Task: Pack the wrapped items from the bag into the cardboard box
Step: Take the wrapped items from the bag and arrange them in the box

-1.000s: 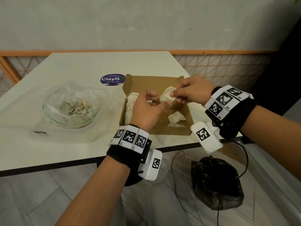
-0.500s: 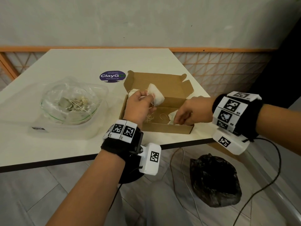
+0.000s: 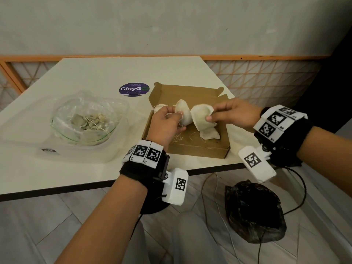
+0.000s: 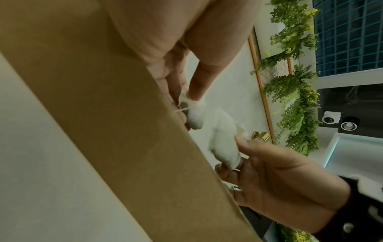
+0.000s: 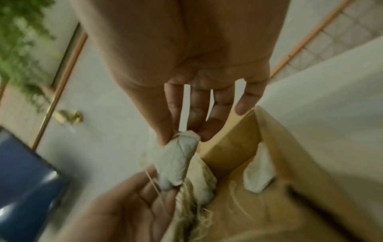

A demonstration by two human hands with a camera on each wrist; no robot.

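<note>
The open cardboard box (image 3: 202, 149) sits near the table's front right edge. Above it my left hand (image 3: 178, 121) grips a white wrapped item (image 3: 182, 111) with loose string hanging from it. My right hand (image 3: 210, 115) pinches a second wrapped item (image 3: 202, 119) by its top, right beside the first. In the right wrist view this item (image 5: 178, 162) hangs from my thumb and fingertips. Another wrapped item (image 3: 210, 135) lies on the box floor, and more (image 3: 159, 108) lie at its left end. The clear plastic bag (image 3: 85, 121) to the left holds several wrapped items.
A purple round sticker (image 3: 134, 89) is on the table behind the box. On the floor below the table's right corner sit a black plastic bag (image 3: 253, 212) and some cables. An orange lattice railing (image 3: 266, 79) runs behind the table.
My right hand came up out of the box's front right corner holding a wrapped item and brought it beside the one in my left hand. The left hand stayed over the box.
</note>
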